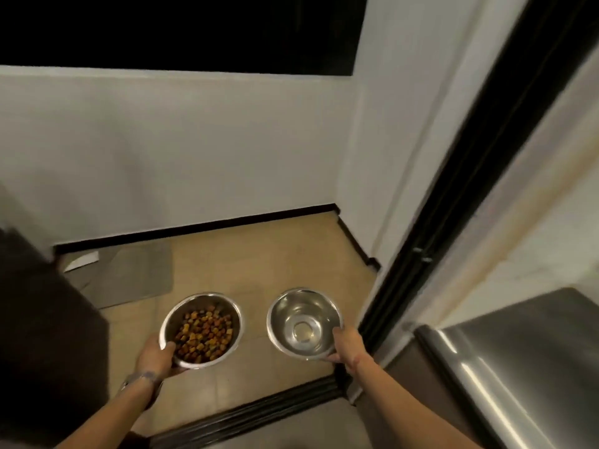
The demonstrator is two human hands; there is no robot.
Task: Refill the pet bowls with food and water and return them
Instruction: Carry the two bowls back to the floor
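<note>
I hold two steel pet bowls in the air above a tan tiled floor. The food bowl (207, 306), filled with brown and orange kibble, is gripped at its near rim by my left hand (155, 353), thumb inside the rim. The water bowl (303, 314) holds clear water, and my right hand (346, 343) grips its near right edge. The bowls sit side by side, a small gap between them, both roughly level.
A grey mat (133, 273) lies on the floor (259, 254) ahead left, with a white sheet (81, 260) beside it. A black sliding-door track (259, 409) crosses below my arms. A black door frame (453, 202) and a steel appliance (518, 367) stand right; dark furniture (42, 335) stands left.
</note>
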